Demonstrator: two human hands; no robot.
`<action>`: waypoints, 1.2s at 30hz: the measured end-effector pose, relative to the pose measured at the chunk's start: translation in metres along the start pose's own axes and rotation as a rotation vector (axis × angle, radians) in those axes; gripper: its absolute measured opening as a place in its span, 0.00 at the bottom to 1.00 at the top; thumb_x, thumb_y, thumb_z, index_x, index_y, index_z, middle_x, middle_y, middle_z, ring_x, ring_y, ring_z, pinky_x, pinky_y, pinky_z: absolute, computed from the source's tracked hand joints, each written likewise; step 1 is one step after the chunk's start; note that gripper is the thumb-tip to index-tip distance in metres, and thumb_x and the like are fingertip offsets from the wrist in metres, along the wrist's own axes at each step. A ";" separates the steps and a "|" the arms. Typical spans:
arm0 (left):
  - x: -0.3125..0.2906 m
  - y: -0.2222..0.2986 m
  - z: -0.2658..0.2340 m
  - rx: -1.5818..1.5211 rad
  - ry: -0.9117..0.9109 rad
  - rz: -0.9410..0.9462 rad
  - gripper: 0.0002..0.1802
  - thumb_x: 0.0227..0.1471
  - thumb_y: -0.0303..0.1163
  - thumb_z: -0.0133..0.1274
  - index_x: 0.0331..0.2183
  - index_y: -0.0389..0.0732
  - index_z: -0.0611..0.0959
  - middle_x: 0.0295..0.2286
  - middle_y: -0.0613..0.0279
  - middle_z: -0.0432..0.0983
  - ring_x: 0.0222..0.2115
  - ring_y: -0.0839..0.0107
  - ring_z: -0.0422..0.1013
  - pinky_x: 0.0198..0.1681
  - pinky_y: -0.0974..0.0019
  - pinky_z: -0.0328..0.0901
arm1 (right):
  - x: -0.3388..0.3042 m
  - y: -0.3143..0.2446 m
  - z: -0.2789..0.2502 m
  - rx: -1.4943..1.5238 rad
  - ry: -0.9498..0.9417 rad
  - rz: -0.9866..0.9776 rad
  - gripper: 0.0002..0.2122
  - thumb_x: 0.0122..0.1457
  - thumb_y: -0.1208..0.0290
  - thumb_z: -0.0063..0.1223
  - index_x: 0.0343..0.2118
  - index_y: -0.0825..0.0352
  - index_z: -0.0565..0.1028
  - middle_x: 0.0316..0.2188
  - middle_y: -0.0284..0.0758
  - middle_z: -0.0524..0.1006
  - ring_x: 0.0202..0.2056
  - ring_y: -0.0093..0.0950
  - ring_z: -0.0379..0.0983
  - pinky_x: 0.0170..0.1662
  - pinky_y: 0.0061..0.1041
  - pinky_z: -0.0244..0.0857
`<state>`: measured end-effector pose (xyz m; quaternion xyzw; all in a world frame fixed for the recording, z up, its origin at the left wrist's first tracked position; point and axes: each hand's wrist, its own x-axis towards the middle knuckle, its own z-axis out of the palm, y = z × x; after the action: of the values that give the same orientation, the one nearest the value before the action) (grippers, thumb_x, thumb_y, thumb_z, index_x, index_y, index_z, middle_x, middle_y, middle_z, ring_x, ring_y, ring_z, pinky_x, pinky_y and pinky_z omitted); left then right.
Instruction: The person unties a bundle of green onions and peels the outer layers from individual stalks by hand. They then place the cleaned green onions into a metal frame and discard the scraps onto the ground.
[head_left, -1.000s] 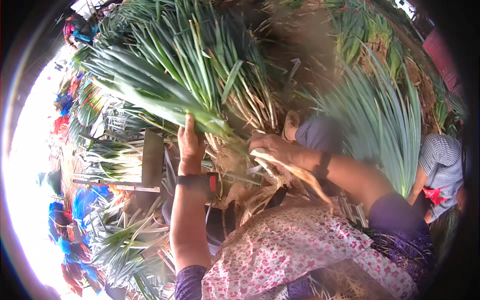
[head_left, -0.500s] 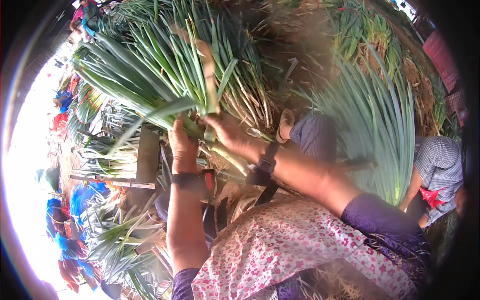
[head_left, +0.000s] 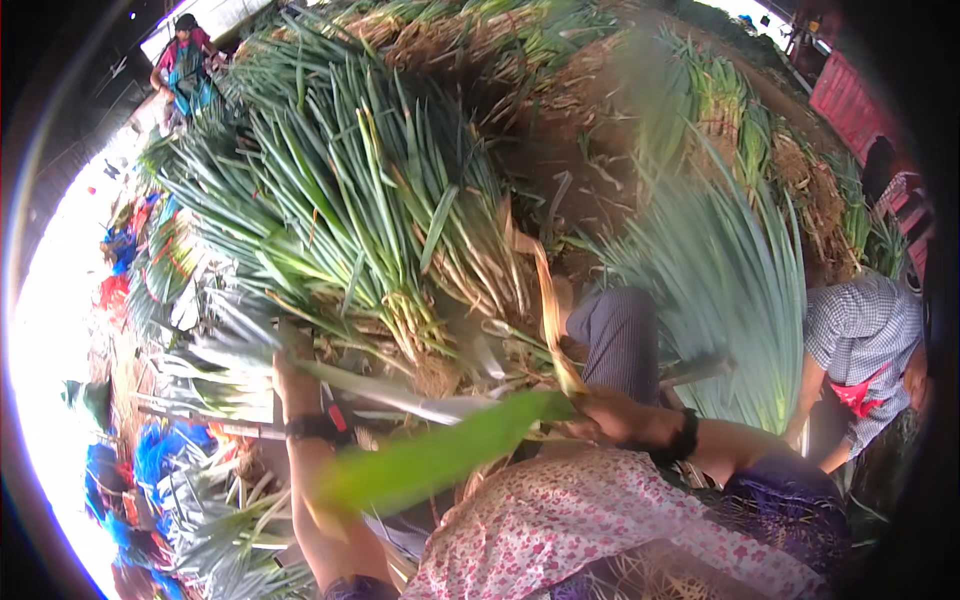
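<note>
My left hand (head_left: 292, 365), partly blurred, is closed around a long green onion. Its pale stalk (head_left: 395, 393) reaches from that hand toward the right, across the front of my body. At the right, my right hand (head_left: 622, 416) is closed on stripped leaves. One is a broad bright green leaf (head_left: 445, 452), smeared by motion and spreading left over my lap; the other, a dry tan leaf (head_left: 549, 315), sticks up from the fingers. Just beyond both hands lies a large heap of green onions (head_left: 360, 200) with roots toward me.
Another person (head_left: 862, 330) in a checked shirt sits close on the right, beside a big fan of green onions (head_left: 740, 300). More onions lie by a board at the left. A further person (head_left: 187, 68) stands at the far left. A red panel (head_left: 850, 105) is at the far right.
My hands, close together before, are now wide apart. The right hand has pulled leaves toward me and right; the left has moved left and down with the green onion.
</note>
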<state>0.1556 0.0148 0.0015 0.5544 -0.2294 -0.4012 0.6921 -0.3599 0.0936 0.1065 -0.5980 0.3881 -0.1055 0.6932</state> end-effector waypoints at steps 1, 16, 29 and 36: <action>-0.010 0.005 0.039 -0.245 0.089 -0.213 0.11 0.51 0.42 0.44 0.27 0.45 0.74 0.19 0.69 0.66 0.20 0.75 0.65 0.23 0.71 0.63 | -0.012 0.022 0.000 0.316 0.023 -0.008 0.15 0.63 0.57 0.35 0.32 0.65 0.67 0.15 0.27 0.64 0.16 0.17 0.57 0.21 0.19 0.53; -0.021 0.045 0.064 -0.227 -0.209 -0.055 0.26 0.56 0.49 0.37 0.46 0.38 0.69 0.28 0.64 0.67 0.28 0.73 0.64 0.33 0.70 0.63 | 0.035 0.023 -0.078 -0.481 0.888 -0.025 0.43 0.49 0.63 0.59 0.59 0.74 0.41 0.37 0.40 0.73 0.40 0.29 0.69 0.53 0.30 0.57; -0.037 0.077 0.093 0.302 0.221 0.377 0.26 0.49 0.42 0.52 0.43 0.35 0.64 0.32 0.50 0.64 0.28 0.62 0.65 0.30 0.63 0.67 | 0.134 -0.046 0.058 -0.512 -0.130 -0.127 0.16 0.52 0.64 0.51 0.40 0.69 0.73 0.31 0.40 0.78 0.34 0.31 0.75 0.39 0.28 0.64; -0.048 0.015 0.085 -0.407 -0.339 -0.264 0.13 0.55 0.32 0.43 0.43 0.40 0.69 0.33 0.55 0.71 0.30 0.65 0.70 0.38 0.65 0.68 | 0.185 -0.001 0.069 -0.517 0.090 -0.718 0.14 0.47 0.67 0.55 0.35 0.69 0.72 0.29 0.42 0.74 0.35 0.36 0.72 0.38 0.32 0.66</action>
<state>0.0678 0.0049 0.0453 0.3544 -0.1825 -0.6122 0.6829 -0.1889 0.0321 0.0306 -0.8436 0.1992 -0.2651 0.4224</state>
